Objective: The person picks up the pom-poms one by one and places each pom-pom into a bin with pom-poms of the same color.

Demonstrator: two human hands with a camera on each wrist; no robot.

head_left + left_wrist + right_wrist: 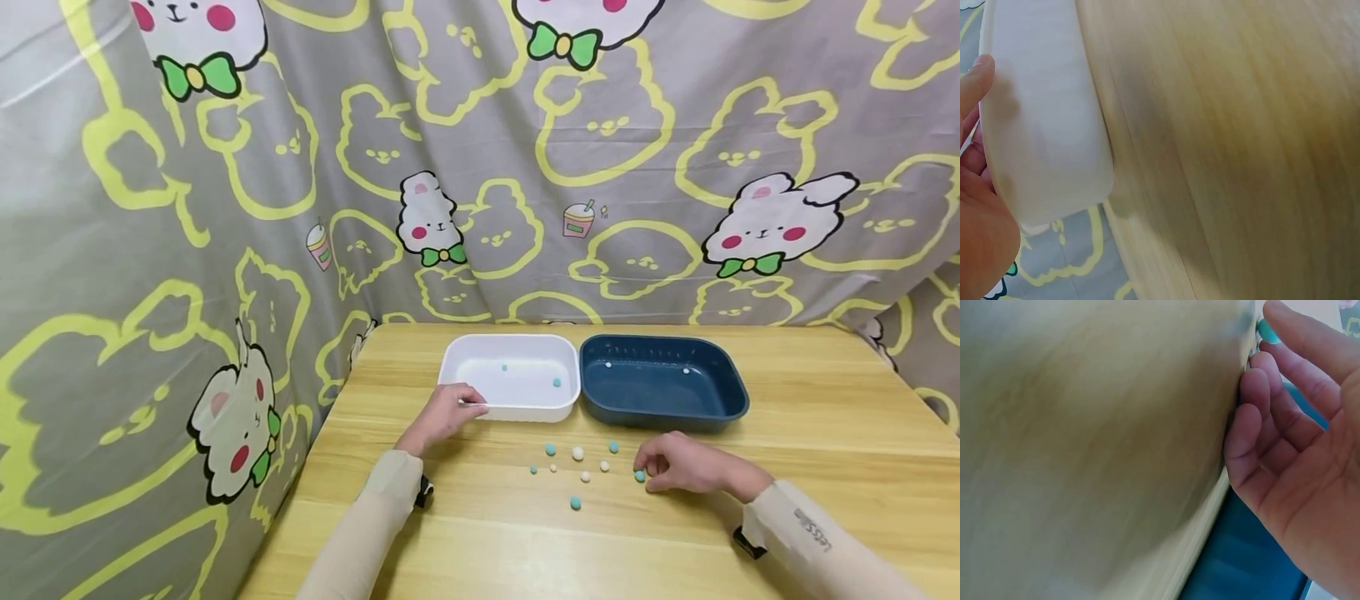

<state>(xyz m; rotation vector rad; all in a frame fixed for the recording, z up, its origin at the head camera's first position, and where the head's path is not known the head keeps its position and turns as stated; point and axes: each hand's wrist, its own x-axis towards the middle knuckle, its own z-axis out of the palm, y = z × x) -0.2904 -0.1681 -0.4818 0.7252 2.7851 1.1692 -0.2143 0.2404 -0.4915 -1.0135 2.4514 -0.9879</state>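
In the head view, my left hand (448, 412) grips the near-left rim of a white plastic basin (519, 413). The left wrist view shows the thumb (980, 78) against the basin's outer wall, the other fingers behind the rim. At the right, my right hand (686, 463) pinches a small blue ball (640, 476) on the table, thumb and index fingertips on either side of it. Its other fingers are curled, low along the wood in the right wrist view. Left of this hand lie several loose balls, some blue (575, 502), some whitish (577, 453).
A dark blue basin (663, 416) stands right beside the white one, with two small white balls (686, 371) inside. Two blue balls (557, 382) lie in the white basin. A patterned curtain (480, 167) hangs behind and left of the wooden table (487, 542).
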